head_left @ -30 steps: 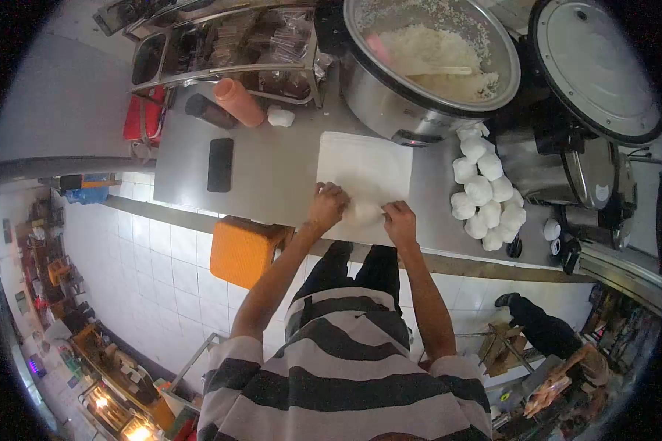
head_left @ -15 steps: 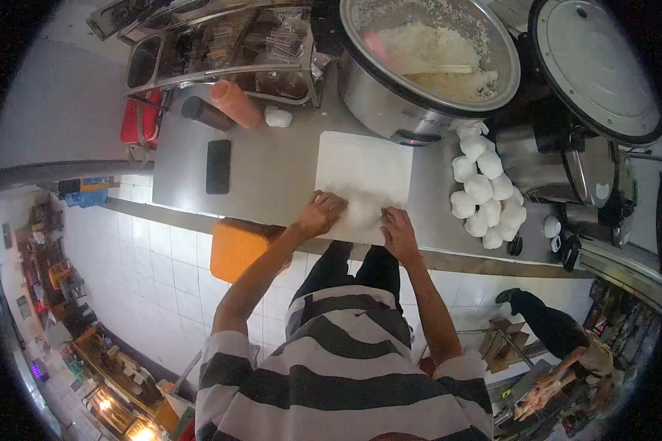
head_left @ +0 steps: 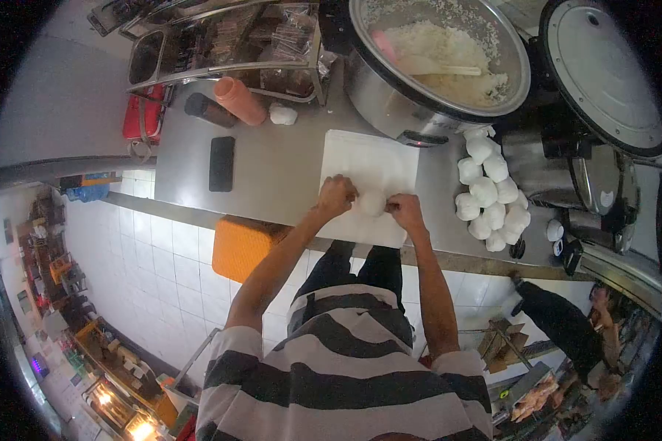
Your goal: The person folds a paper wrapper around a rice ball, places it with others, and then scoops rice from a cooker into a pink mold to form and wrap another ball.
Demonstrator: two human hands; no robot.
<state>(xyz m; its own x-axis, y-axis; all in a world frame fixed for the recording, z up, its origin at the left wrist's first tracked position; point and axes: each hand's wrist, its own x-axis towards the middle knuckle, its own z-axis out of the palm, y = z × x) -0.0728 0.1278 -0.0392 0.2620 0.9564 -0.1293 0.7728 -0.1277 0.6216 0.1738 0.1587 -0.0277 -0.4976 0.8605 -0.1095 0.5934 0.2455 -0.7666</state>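
A round white bundle rests on a stack of white paper sheets at the counter's near edge. On its left side is my left hand, fingers pinched together close against it. My right hand is at its right side, thumb and fingers pressed together. What the fingertips hold is too small to make out. To the right, several similar white wrapped bundles are piled on the steel counter. A single small white bundle lies beyond the paper, beside an orange bottle.
A large cooker of rice with a paddle stands behind the paper. An orange bottle, a dark bottle and a black phone are on the left. An orange stool is below the counter. Another person is at the lower right.
Both hands have moved slightly up and inward around the bundle, which now looks rounder and more compact. The view has shifted slightly, and the other person has changed posture.
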